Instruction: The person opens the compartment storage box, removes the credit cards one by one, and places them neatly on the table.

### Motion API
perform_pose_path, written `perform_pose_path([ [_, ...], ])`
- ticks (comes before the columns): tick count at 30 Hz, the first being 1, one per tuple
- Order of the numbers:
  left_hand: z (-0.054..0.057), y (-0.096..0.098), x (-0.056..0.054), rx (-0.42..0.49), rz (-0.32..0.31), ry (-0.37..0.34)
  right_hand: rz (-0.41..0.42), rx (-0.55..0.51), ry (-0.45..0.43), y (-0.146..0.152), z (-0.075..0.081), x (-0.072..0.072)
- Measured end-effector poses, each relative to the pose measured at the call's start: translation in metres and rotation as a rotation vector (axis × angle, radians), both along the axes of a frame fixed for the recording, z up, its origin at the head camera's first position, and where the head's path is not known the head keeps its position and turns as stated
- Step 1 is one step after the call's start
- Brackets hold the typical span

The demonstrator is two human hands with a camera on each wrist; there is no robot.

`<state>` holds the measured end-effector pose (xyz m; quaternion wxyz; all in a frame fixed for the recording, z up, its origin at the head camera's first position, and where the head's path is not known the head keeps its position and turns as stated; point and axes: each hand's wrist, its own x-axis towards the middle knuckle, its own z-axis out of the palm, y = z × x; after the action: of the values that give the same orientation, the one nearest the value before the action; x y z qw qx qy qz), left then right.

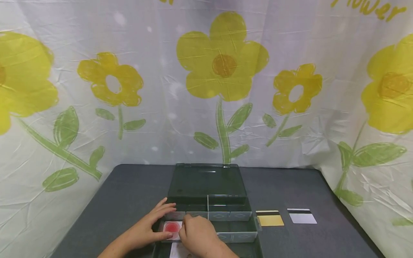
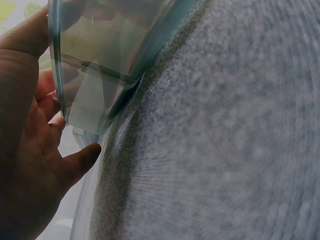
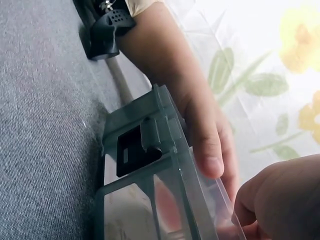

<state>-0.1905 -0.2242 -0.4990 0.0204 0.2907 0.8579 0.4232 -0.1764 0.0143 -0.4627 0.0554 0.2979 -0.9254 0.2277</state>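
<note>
A dark translucent organizer box (image 1: 237, 226) with compartments stands with its lid (image 1: 206, 181) raised. In one of its left compartments lies a white card with a red circle (image 1: 172, 227). My left hand (image 1: 146, 225) rests at the box's left side, fingers extended over the rim and thumb by the card's lower edge. In the left wrist view the left hand (image 2: 42, 160) is spread along the box wall (image 2: 110, 45). My right hand (image 1: 199, 233) has its fingers curled down and pinches the card's right edge; its fingertips are hidden. The right wrist view shows the right hand (image 3: 282, 197) bent over the rim.
Right of the box lie a yellow card (image 1: 270, 220) and a white card (image 1: 302, 217), both with a dark stripe. Another white card (image 1: 177, 249) is in the front compartment. Behind the grey table (image 1: 129, 186) hangs a flower-printed curtain (image 1: 167, 125).
</note>
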Motion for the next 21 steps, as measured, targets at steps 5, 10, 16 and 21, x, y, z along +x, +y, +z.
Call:
perform_pose_path([
  [5,0.0,0.0,0.0,0.0,0.003,0.026,-0.011,-0.108,-0.057,0.002,-0.001,-0.001],
  [10,-0.001,0.0,0.0,0.018,-0.009,0.007,-0.004,-0.186,-0.099,0.006,0.005,0.0],
  [16,0.0,0.001,0.0,0.045,-0.016,-0.018,-0.021,-0.194,-0.053,0.005,0.013,-0.001],
  [21,0.0,0.001,0.0,0.047,-0.02,-0.026,0.01,-0.264,-0.094,0.005,0.014,0.0],
])
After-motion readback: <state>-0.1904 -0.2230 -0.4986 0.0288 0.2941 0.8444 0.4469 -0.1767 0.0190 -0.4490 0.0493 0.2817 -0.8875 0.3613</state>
